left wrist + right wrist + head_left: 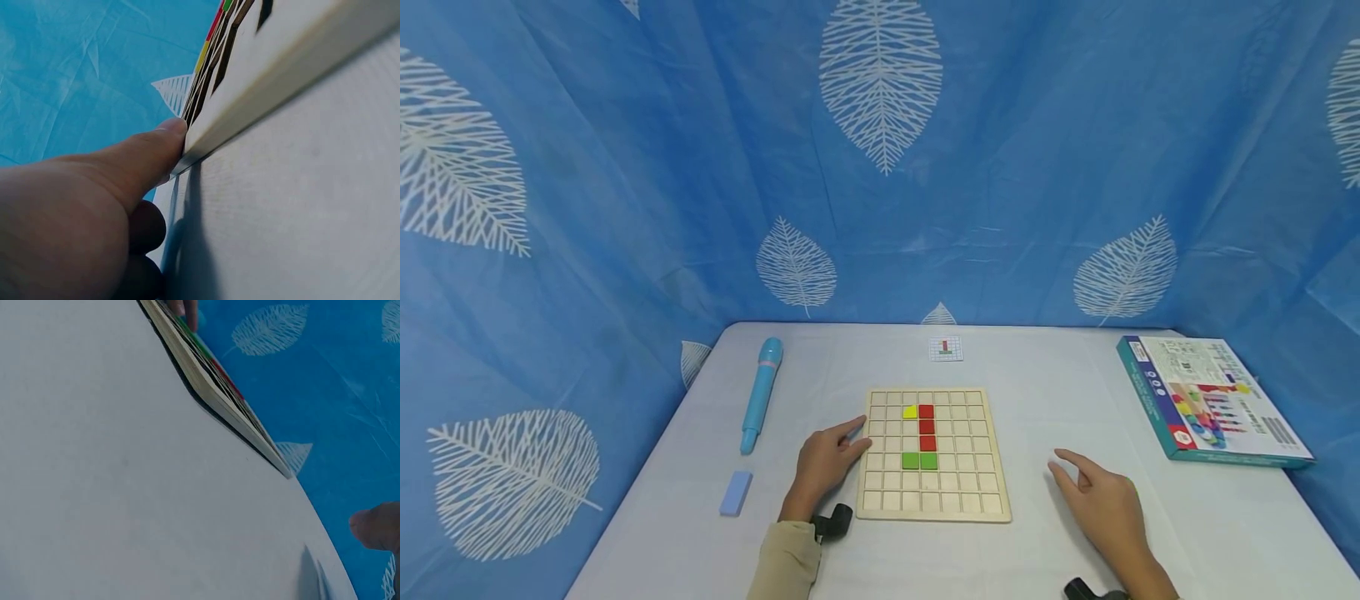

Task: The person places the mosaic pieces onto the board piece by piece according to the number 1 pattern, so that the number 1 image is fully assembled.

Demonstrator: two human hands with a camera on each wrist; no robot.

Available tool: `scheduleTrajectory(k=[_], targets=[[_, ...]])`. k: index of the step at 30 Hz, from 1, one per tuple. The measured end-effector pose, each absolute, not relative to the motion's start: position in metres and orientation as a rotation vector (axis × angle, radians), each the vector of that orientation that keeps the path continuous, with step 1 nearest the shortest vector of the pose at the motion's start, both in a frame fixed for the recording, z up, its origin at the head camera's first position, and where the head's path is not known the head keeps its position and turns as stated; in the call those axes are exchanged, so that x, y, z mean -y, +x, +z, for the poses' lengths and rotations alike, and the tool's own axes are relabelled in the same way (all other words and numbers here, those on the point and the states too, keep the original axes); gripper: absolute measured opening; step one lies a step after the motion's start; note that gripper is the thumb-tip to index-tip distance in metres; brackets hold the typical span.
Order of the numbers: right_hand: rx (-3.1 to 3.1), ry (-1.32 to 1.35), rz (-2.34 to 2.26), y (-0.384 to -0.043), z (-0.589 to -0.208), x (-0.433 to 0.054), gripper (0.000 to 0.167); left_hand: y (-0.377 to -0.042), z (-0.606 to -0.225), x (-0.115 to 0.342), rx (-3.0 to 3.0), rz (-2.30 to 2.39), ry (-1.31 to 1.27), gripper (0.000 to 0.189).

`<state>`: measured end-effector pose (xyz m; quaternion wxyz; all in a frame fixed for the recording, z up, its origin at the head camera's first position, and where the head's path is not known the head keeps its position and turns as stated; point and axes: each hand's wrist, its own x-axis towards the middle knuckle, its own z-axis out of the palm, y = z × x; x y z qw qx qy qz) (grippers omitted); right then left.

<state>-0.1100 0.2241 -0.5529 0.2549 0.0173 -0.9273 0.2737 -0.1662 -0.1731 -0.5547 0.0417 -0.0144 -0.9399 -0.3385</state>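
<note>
A wooden grid board lies flat at the middle of the table. On it stand three red tiles in a column, a yellow piece left of the top one, and two green tiles at the bottom. My left hand touches the board's left edge with thumb and forefinger; in the left wrist view its thumb meets the rim. My right hand is right of the board, apart from it, thumb and forefinger separated. A bit of green shows at its outer side; whether it is held is unclear.
A small pattern card lies behind the board. At the left are a blue microphone-shaped object and a light-blue block. A flat game box lies at the right. Blue leaf-print cloth hangs behind the white table.
</note>
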Motion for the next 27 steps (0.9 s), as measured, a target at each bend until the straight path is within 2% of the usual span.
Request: scheduleTrajectory(k=[9, 16, 27], targets=[[2.629, -0.165, 0.748, -0.1, -0.55, -0.261, 0.029, -0.166, -0.554, 0.172, 2.876, -1.027, -0.037, 0.047], [2.76, -0.425, 0.777, -0.092, -0.548, -0.287, 0.041, -0.164, -0.553, 0.172, 2.874, -1.024, -0.034, 0.047], [2.904, -0.492, 0.842, -0.094, -0.543, -0.299, 0.059, -0.164, -0.552, 0.171, 2.879, -1.031, -0.023, 0.046]])
